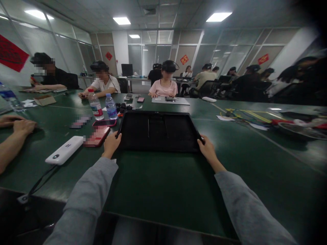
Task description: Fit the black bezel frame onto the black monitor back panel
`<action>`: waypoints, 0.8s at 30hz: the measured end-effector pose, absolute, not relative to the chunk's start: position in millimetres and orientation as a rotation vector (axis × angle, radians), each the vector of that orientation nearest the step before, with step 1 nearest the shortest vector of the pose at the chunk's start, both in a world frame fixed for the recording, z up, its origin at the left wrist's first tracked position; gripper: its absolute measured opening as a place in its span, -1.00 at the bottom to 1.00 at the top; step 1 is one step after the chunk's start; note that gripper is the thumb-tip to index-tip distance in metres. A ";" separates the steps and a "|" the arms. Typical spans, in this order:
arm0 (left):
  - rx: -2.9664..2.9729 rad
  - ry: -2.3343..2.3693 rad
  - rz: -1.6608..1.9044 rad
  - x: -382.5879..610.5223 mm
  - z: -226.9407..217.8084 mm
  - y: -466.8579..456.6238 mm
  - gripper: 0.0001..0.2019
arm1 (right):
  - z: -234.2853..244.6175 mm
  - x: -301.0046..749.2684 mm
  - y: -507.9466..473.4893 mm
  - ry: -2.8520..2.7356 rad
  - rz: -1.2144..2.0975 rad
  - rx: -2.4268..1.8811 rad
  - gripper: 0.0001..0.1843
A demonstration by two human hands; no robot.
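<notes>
Left hand (111, 143) is gripping the near-left corner of the black tray (178, 134), fingers curled over its rim. Right hand (207, 149) is clasping the near-right corner likewise. The tray is lying flat on the green table (158, 187), spanning both hands. Judgement: holding both sides level with even pressure is serving best here. A red phone (96, 136) is lying just left of the left hand.
</notes>
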State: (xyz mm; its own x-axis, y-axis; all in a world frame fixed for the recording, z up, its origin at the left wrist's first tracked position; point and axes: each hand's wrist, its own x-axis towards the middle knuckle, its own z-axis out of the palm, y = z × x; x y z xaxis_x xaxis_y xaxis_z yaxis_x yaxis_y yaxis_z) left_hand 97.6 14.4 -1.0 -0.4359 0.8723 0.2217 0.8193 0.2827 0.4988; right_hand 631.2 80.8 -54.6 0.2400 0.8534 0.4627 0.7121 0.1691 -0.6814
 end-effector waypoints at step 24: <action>1.769 2.486 0.917 99.2 4.1 13.0 -0.44 | -45.7 623.2 70.9 -1.682 -0.201 -1.581 -0.34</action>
State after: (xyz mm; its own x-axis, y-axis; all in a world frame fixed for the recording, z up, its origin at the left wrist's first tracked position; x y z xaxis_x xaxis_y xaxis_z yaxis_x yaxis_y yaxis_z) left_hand 99.2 13.0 4.1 -0.3827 0.8533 0.3542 0.8790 0.2182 0.4240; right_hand 623.2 70.9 -45.7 0.1026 0.7679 0.6323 0.8953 0.2057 -0.3951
